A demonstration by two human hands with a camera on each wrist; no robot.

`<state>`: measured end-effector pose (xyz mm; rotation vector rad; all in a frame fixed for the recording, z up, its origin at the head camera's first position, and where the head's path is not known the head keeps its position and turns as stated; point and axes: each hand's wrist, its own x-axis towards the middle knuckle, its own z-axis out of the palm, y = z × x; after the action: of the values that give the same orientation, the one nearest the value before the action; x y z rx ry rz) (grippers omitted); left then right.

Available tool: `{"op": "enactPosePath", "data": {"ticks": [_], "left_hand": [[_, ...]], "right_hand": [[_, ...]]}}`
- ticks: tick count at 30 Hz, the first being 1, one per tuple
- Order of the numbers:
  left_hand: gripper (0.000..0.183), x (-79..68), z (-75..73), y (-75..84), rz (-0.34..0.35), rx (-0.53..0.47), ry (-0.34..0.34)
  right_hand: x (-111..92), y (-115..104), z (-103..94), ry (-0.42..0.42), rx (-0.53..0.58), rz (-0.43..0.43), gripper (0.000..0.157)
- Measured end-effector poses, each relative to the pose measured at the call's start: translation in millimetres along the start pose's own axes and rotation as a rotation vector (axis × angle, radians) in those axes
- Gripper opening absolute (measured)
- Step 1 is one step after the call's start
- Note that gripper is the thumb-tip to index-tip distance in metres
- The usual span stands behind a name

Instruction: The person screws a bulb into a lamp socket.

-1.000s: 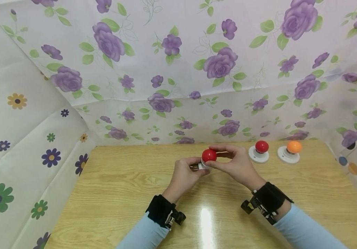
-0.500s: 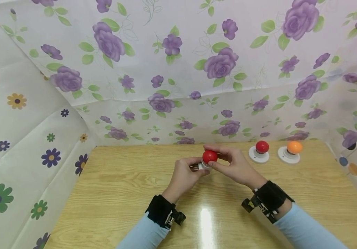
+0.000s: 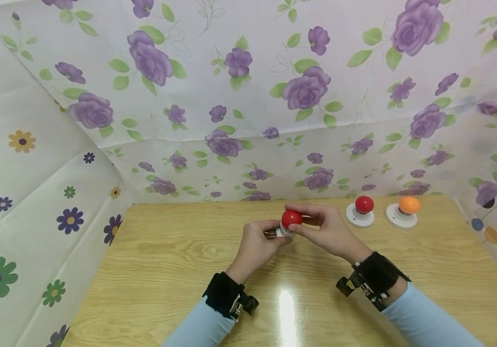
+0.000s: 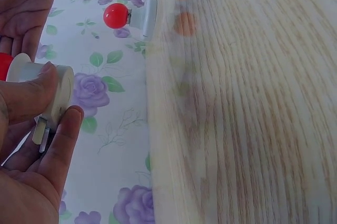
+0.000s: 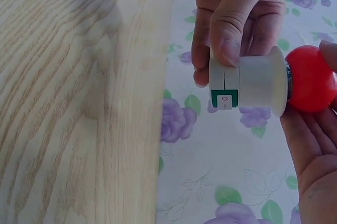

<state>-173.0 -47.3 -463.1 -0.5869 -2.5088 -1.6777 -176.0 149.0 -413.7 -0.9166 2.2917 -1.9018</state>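
My left hand (image 3: 257, 246) pinches a white plug-in lamp socket (image 5: 256, 80) between thumb and fingers, above the wooden table. Two flat metal prongs (image 4: 41, 135) stick out of its base in the left wrist view. A small switch (image 5: 225, 100) with a green surround shows on its side in the right wrist view. The red light bulb (image 3: 291, 219) sits at the socket's mouth, a sliver of its dark metal neck visible at the collar. My right hand (image 3: 330, 231) holds this bulb, thumb on the near side and fingers on the far side.
Toward the back right of the wooden table (image 3: 170, 279) stand two round white lamp bases, one with a red bulb (image 3: 364, 205), the other with an orange bulb (image 3: 409, 205). Flowered cloth (image 3: 257, 111) hangs along the back and sides.
The fingers of my right hand have shifted slightly to the left around the red bulb. My left hand and the socket stay almost where they were.
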Motion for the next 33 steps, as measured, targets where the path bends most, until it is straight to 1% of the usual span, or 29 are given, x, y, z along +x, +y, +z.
{"op": "enactPosePath", "data": {"ticks": [2,5,9,14,16,19,22,24,26,30,33], "left_hand": [[0.028,0.0,0.2,0.3,0.005,0.001,0.004],[0.028,-0.2,0.9,0.3,0.011,-0.002,0.01],[0.027,-0.8,2.0,0.6,0.019,-0.009,0.02],[0.026,-1.0,3.0,1.9,0.036,0.003,0.033],[0.026,-0.7,3.3,2.3,0.045,0.012,0.037],[0.027,0.0,3.5,3.1,0.055,0.023,0.043],[0.027,0.5,2.8,4.3,0.056,0.022,0.042],[0.027,0.9,2.0,5.0,0.05,0.016,0.04],[0.028,1.3,0.8,5.6,0.044,0.01,0.039],[0.029,1.8,-2.3,6.6,0.034,0.001,0.035],[0.03,1.4,-4.1,6.7,0.035,-0.008,0.022]], "right_hand": [[-0.2,8.9,-0.7,0.012,0.002,0.004,0.04],[-1.0,2.9,0.8,0.044,-0.009,0.028,0.04],[-2.2,-14.2,4.6,0.098,-0.006,0.052,0.04],[-3.4,-13.6,7.4,0.17,-0.002,0.051,0.039],[-3.9,-14.9,9.3,0.213,-0.027,0.044,0.039],[-3.8,-14.4,12.2,0.279,-0.107,0.009,0.039],[-3.2,-16.3,14.4,0.316,-0.168,-0.025,0.039],[-2.5,-17.8,13.7,0.308,-0.172,-0.028,0.041],[-2.1,-19.8,11.1,0.274,-0.135,-0.021,0.044],[-0.3,-20.0,2.3,0.146,-0.064,-0.012,0.048],[0.5,-21.4,-1.5,0.048,-0.059,-0.015,0.047]]}}
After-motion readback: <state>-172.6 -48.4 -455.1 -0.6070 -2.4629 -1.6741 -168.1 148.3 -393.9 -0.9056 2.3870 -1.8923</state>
